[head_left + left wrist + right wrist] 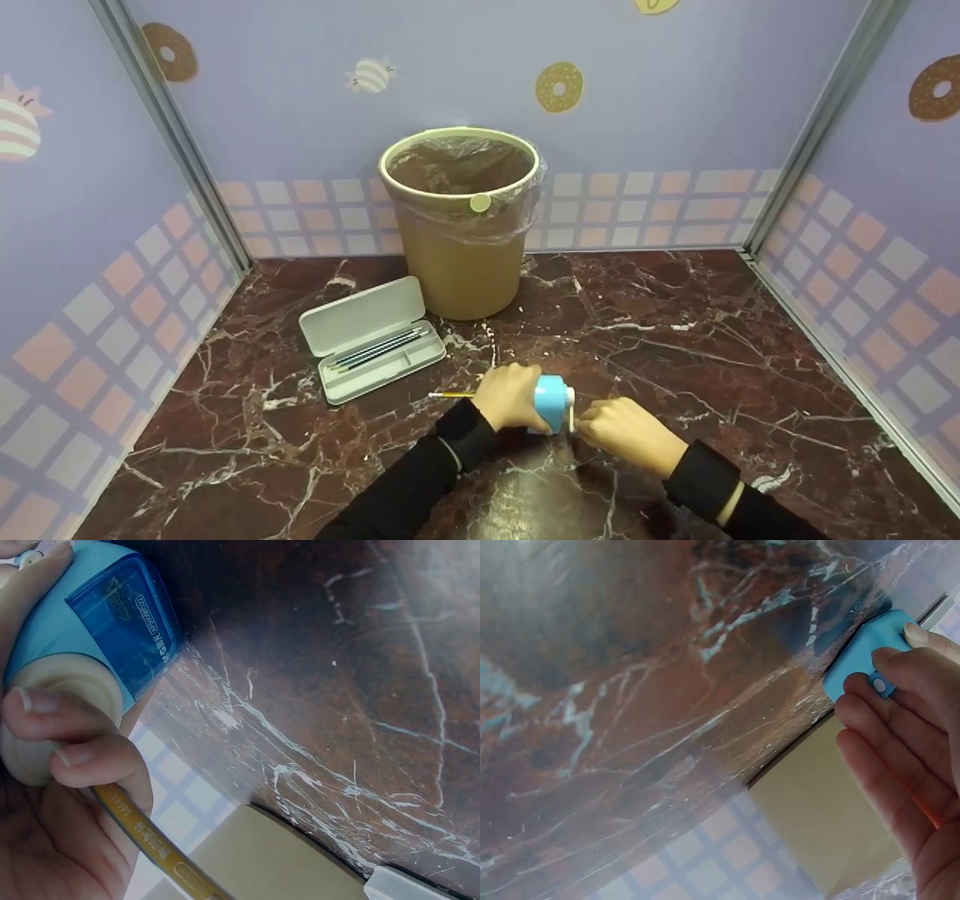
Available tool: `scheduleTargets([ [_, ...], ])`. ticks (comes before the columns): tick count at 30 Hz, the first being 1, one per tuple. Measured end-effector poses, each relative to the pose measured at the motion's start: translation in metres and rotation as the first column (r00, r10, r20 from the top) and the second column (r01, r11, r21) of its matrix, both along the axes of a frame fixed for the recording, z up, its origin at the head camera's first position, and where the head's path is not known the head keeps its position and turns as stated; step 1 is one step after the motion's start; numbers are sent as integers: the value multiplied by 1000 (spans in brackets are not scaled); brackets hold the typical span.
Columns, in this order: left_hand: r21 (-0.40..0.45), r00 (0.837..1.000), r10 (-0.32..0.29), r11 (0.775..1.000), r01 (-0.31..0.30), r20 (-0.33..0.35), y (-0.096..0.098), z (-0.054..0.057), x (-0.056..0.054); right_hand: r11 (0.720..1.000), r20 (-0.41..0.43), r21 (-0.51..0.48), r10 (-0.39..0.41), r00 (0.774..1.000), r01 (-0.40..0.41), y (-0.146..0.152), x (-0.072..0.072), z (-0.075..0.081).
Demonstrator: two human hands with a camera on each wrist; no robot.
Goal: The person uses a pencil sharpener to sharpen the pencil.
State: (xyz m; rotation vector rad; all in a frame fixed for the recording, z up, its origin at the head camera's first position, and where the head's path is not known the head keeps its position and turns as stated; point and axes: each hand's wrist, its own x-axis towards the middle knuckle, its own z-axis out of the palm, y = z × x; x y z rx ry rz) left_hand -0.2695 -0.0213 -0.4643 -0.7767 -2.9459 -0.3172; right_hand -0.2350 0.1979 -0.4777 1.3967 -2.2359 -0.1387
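My left hand (510,396) grips a light blue crank pencil sharpener (551,405) low over the marble-patterned table. A yellow pencil (452,394) points out of its cream-coloured front, toward the left. Close up in the left wrist view, two curled fingers lie at that cream ring beside the pencil (154,840), and dark shavings show in the see-through blue drawer (131,622). At the sharpener's other end, my right hand (630,433) has its fingers curled at the white crank handle (571,411). The fingertips partly cover the handle in the right wrist view.
A grey pencil case (375,382) lies open at the left, holding several striped pencils (379,349). Behind it stands a tan bin (465,262) with a clear plastic liner. Patterned panels (645,135) enclose the table (712,360) at the back and both sides.
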Motion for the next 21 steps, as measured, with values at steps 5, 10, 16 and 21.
scheduleTargets([
  [5,-7,1000,6,1000,-6,1,1,-1,1,1000,16,25,-13,1000,12,1,3,5],
  [10,-11,1000,1,1000,-1,2,3,-1,0,1000,37,23,-9,999,8,3,6,9],
  [16,-22,1000,10,1000,-10,13,3,1,0,999,6,-27,33,999,-33,4,8,19],
  [21,-30,1000,11,999,-10,24,3,1,0,997,17,-66,50,999,-49,5,7,32],
])
